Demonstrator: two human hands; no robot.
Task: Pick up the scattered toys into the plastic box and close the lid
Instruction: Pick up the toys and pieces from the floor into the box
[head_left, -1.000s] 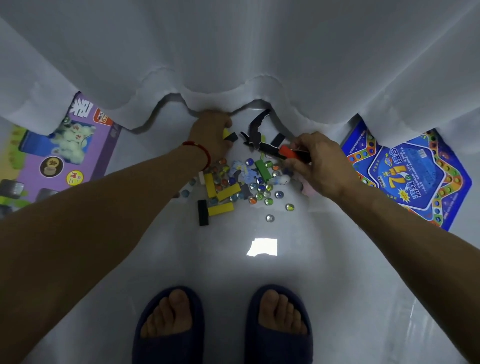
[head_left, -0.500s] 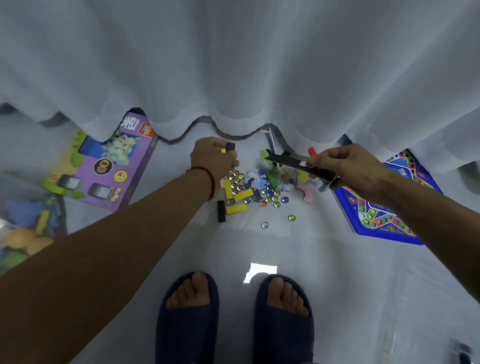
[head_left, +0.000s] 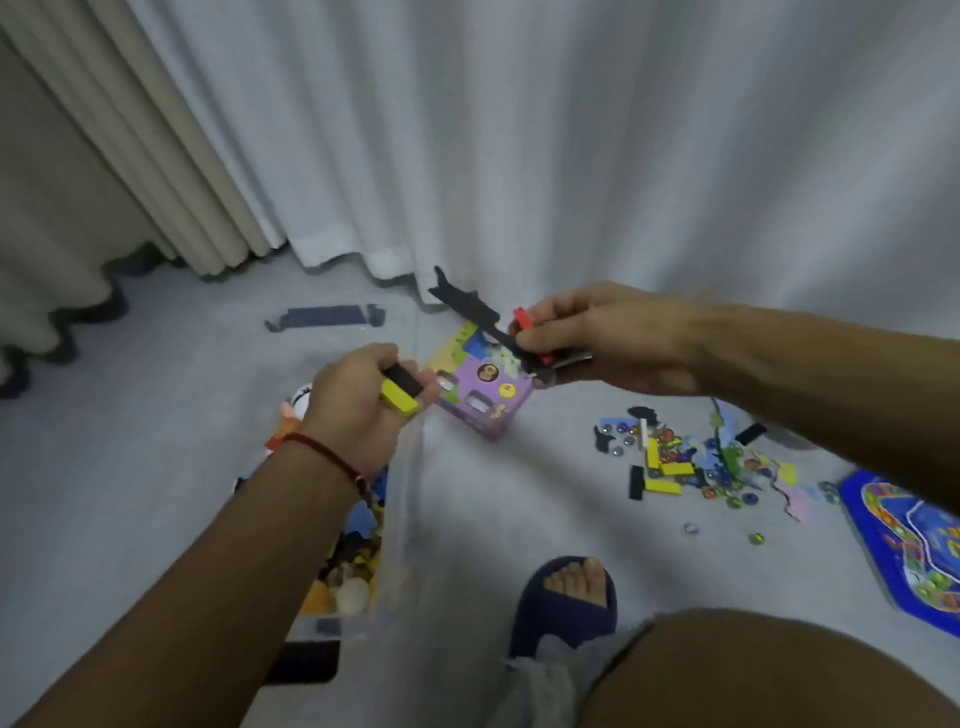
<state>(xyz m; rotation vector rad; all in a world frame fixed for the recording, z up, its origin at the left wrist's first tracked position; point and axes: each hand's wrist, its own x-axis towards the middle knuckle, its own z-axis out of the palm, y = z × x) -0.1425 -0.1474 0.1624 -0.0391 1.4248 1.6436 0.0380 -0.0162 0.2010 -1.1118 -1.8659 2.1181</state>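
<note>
— Hands, what do they hold?
— Left hand (head_left: 358, 410) curls its fingers round yellow and black blocks (head_left: 401, 396). Right hand (head_left: 597, 338) pinches a flat black toy piece (head_left: 467, 306).
— And the clear plastic box (head_left: 395, 519)?
— On the floor at seven o'clock, under the left arm. Scattered toys (head_left: 691, 467) lie at four o'clock.

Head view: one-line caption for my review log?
Left hand holds yellow and black blocks above the box; right hand grips a black toy.

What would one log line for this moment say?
left hand: holds yellow and black blocks | right hand: holds black toy pieces | plastic box: open, below left hand | pile: on floor
</note>
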